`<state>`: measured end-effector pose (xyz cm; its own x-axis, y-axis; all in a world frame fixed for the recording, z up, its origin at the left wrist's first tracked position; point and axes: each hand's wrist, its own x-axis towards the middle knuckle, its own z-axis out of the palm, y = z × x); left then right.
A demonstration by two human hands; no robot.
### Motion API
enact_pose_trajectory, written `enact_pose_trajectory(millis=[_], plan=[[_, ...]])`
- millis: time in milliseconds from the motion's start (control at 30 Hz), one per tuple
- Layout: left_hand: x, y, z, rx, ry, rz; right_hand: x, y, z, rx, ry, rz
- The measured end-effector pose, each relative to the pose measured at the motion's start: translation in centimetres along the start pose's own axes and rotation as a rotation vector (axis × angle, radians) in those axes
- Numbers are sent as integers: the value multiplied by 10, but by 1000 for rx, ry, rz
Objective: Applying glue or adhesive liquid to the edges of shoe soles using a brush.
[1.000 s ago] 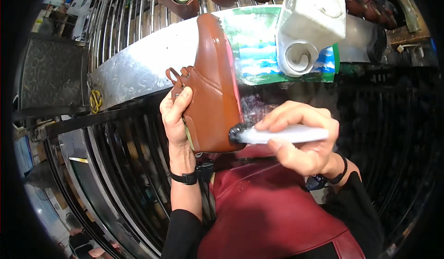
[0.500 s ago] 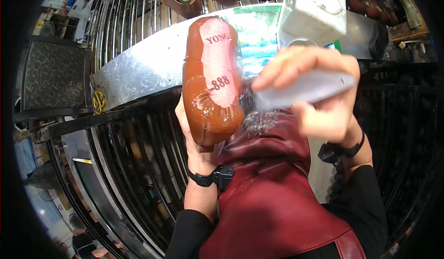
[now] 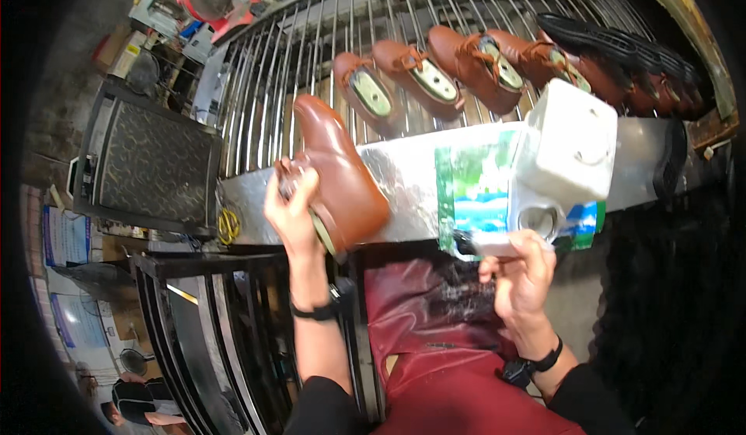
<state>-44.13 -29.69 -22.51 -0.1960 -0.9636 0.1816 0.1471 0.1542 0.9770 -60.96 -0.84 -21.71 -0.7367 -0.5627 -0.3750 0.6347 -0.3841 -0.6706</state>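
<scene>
At the left of the metal ledge, my left hand [image 3: 291,206] grips a brown leather shoe [image 3: 347,186] near its laces and opening. The shoe is turned with its toe pointing up and away, its smooth side facing me. My right hand [image 3: 524,276] pinches a brush [image 3: 493,243] with a pale handle and dark bristles. That brush is over a green, white and blue plastic packet [image 3: 478,178] spread on the ledge. Close to the fingertips of this hand is a small clear cup [image 3: 538,219]. Beside the cup stands a white square container [image 3: 571,147].
Several brown lace-up shoes [image 3: 420,73] stand on a rack of metal rods [image 3: 264,85] behind the ledge [image 3: 408,190]. Black soles [image 3: 614,42] lie at far right. Yellow-handled scissors [image 3: 228,227] rest at the ledge's left end, near a dark patterned panel [image 3: 159,159]. Another person [image 3: 144,400] is at lower left.
The shoe has moved away from its sole-up pose before me, down toward the ledge, and turned onto its side. My right hand has drawn the brush off it to the packet.
</scene>
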Motion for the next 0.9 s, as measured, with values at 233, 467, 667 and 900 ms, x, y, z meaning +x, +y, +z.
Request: enact_pose_trajectory(millis=[233,467,667,900], plan=[[218,-23,43,1355,39,-69,20,-12,3,-129,4,-114],[165,-3,16,1348,52,-112,14,-3,6,-67,-67,-67],[-97,242,-163,1200,606,620,3,-13,-22,-152,-23,-163],[-444,471,-423,1542,1177,-731,3,-8,-38,-30,-174,-58]])
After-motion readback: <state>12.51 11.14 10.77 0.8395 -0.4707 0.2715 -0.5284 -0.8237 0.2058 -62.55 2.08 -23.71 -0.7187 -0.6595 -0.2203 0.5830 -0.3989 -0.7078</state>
